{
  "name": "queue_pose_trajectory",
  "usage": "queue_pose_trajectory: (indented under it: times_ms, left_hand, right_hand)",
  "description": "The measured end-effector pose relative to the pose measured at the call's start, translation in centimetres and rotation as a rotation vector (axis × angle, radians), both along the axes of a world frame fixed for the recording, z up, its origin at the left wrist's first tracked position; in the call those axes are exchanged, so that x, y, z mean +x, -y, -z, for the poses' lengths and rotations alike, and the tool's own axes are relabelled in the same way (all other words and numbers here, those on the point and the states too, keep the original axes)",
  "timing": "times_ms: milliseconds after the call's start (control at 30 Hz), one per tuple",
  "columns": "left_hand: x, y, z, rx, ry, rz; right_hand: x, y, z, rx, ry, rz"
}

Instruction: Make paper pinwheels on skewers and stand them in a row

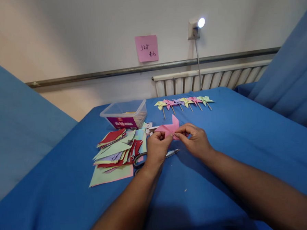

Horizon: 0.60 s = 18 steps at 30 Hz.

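Between my two hands is a pink paper pinwheel (174, 122), raised above the blue cloth, with its blades folded. My left hand (157, 147) is closed on its left and lower side. The fingertips of my right hand (196, 140) pinch it near the centre from the right; whether they also hold something small there is hidden. A pair of scissors (172, 153) lies under my left wrist, the blade tips pointing right and the handles partly covered. To the left, a pile of cut coloured paper (116, 154) is spread in uneven layers.
Finished pinwheels on sticks (186, 102) stand in a row at the back. A clear plastic box (124, 113) holding sticks is at back left, small white boxes (149, 127) beside it. Behind the blue table (224, 193) are a radiator (210, 78) and a pipe (110, 74).
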<state>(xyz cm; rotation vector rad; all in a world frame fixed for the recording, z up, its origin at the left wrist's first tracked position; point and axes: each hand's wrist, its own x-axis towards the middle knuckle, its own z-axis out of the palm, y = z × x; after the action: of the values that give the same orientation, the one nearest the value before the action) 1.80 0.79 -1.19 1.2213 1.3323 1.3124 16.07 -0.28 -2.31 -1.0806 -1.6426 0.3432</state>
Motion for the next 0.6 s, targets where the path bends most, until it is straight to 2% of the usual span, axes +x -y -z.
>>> queue_pose_trajectory:
  times_ms: [267,600]
  left_hand:
    - [-0.03,0.05,0.08,-0.017,0.007,0.011]
    - [0.12,0.34,-0.27,0.036,-0.037,0.013]
  right_hand:
    - [-0.22,-0.08,0.19,-0.050,-0.073,0.003]
    - [-0.12,0.15,-0.08,-0.008,-0.013,0.005]
